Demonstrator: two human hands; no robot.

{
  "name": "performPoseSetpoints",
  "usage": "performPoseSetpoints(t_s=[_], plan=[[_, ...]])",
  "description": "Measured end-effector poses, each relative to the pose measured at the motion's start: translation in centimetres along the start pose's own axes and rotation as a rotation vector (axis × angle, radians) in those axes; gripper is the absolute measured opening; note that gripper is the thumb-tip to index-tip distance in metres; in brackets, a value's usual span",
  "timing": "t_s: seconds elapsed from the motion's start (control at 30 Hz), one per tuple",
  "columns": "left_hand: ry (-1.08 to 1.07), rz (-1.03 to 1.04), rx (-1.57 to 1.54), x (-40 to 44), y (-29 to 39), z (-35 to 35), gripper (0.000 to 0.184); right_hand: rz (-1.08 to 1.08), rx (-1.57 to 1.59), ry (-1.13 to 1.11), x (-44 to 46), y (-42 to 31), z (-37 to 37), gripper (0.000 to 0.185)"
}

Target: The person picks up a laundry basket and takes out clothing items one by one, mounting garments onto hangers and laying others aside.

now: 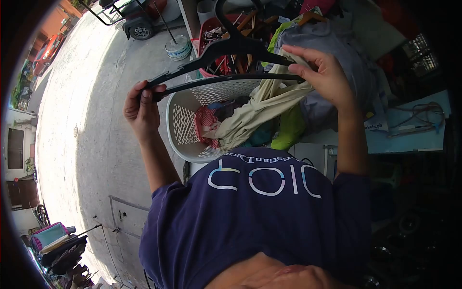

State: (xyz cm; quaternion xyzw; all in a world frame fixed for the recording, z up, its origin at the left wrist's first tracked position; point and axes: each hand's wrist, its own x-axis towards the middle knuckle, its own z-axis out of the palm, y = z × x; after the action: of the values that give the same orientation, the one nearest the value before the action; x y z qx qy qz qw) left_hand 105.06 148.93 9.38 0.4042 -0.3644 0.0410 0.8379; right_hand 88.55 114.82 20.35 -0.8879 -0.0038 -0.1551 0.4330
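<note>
A black hanger [231, 50] is held up across the view, its hook pointing away. My left hand [143, 108] grips the hanger's left end between thumb and fingers. At the other end, my right hand [320, 72] pinches the hanger's corner together with light beige cloth [255, 113]. The cloth hangs from that corner down into a white perforated basket [180, 123]. Inside the basket lie a red patterned cloth [207, 120] and some dark and teal cloth.
Behind the basket, a red basket [207, 30] holds more hangers. Grey clothing [332, 91] and a lime-green cloth [291, 127] are at the right, near a light blue surface [418, 135]. A pole stands in a round base [178, 48] on the pavement.
</note>
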Motion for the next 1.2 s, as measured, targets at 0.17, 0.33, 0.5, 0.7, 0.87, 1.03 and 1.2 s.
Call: performPoseSetpoints(t_s=[0.17,0.33,0.5,0.7,0.87,1.03,1.2], plan=[[0.124,0.122,-0.169,2.2,-0.9,-0.6,0.03,-0.318,-0.461,0.074,1.4,-5.2,0.3,0.028],[0.17,0.088,-0.351,4.0,-3.7,4.8,0.052,-0.332,-0.22,0.082,3.3,-9.8,-1.5,0.02],[-0.516,-0.195,0.271,1.0,-3.4,14.7,0.048,-0.585,-0.122,0.183,4.0,-14.0,-3.5,0.014],[-1.407,-0.161,0.983,2.5,-5.7,11.6,0.047,-0.622,-0.23,0.205,2.1,-16.0,-12.2,0.014],[-0.979,0.333,1.642,10.2,-4.0,8.2,0.042,-0.676,-0.229,0.033,0.0,-14.7,-18.3,0.014],[-0.947,0.672,1.625,17.0,0.3,9.4,0.034,-0.287,-0.137,0.177,-3.4,-12.1,-21.2,0.023],[-0.773,0.413,1.531,20.5,3.7,14.0,0.03,0.101,-0.136,0.253,-5.5,-8.7,-22.8,0.039]])
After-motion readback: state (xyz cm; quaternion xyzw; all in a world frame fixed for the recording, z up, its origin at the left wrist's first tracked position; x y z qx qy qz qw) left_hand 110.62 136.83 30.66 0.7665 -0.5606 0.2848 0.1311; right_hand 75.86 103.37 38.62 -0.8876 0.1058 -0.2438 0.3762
